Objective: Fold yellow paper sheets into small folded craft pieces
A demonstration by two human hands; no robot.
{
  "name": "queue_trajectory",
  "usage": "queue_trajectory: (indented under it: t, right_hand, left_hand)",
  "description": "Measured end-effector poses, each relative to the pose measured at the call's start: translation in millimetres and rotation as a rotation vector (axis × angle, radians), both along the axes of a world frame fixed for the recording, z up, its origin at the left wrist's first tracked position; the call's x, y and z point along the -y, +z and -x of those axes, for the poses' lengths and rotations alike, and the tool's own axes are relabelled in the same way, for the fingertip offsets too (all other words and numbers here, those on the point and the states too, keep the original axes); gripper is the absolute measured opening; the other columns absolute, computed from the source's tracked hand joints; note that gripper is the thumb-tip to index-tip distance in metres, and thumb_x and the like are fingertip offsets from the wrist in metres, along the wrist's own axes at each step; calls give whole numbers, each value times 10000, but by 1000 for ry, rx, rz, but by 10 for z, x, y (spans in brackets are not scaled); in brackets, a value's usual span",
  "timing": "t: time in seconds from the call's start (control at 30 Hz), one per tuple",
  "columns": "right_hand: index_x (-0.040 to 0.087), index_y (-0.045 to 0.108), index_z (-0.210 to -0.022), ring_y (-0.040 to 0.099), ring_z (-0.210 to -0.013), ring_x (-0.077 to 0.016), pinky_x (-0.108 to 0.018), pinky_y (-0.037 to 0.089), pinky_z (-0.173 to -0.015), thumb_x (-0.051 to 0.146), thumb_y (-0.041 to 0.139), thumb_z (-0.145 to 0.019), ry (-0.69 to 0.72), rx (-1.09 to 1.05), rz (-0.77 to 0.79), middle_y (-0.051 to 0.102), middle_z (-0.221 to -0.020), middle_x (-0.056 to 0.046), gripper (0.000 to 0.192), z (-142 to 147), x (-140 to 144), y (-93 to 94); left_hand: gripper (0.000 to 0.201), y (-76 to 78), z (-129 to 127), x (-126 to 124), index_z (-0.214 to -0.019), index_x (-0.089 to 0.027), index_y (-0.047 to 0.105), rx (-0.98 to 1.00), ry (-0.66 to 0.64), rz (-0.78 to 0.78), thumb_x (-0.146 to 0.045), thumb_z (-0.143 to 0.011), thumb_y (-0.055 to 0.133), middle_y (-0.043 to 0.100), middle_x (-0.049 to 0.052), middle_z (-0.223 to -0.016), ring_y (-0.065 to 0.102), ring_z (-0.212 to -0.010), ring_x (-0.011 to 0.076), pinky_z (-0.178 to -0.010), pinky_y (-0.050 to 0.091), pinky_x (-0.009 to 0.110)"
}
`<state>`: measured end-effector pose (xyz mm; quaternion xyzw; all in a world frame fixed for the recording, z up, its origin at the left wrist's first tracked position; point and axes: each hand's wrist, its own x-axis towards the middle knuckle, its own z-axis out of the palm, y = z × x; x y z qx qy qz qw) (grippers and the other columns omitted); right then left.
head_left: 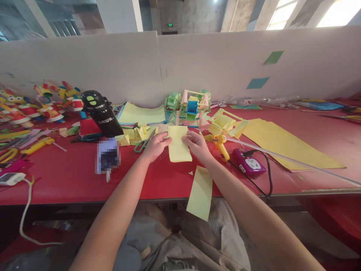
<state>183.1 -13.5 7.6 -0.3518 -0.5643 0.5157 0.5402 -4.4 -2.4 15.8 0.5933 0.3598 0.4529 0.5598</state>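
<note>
While the pale yellow paper (179,146) marks the clock's centre, a black bottle (99,114) stands between nine and ten o'clock, lettered "DAWN" in white capitals. Just below it, near nine, lies an object (108,156) blurred into squares, so nothing on it can be read. The left hand (156,146) comes in from seven o'clock with its forearm stretched out, its grip pinching the paper's left edge, thumb on top. The paper is a plain, upright rectangle, its lower edge slightly uneven, held above the red desk (163,182). Beyond it at twelve, a small green lit sign (170,25) is too tiny to read. The right hand (198,145) reaches in from five o'clock, its grip pinching the right edge, thumb also on top. At five, a loose yellow sheet (200,194) overhangs the desk's front edge. A yellow glue gun (222,146) lies at three, and a purple socket block (249,163) between three and four.
</note>
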Motion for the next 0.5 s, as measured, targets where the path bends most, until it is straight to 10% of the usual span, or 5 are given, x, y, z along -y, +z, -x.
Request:
queue_trajectory:
  t: [0.3,0.5]
  right_hand:
    - [206,735,-911,586,-639,-136,-269,479,-559,335,623,-771,-58,13,-40,686,-845,-30,222,-27,-92,-110]
    - [200,763,-931,570,-612,-127,-295,516,-588,312,583,-778,-57,90,-21,648,-790,-27,261,-13,-57,-70]
  left_hand:
    - [270,87,37,21,-902,-149,706,148,-49,249,-349,-740,625,734,84,-886,698,-859,246,-708,554,337]
    - [544,24,24,-10,-1036,-183,585,55,145,72,-294,-587,872,725,33,-846,695,-783,207,-718,545,320]
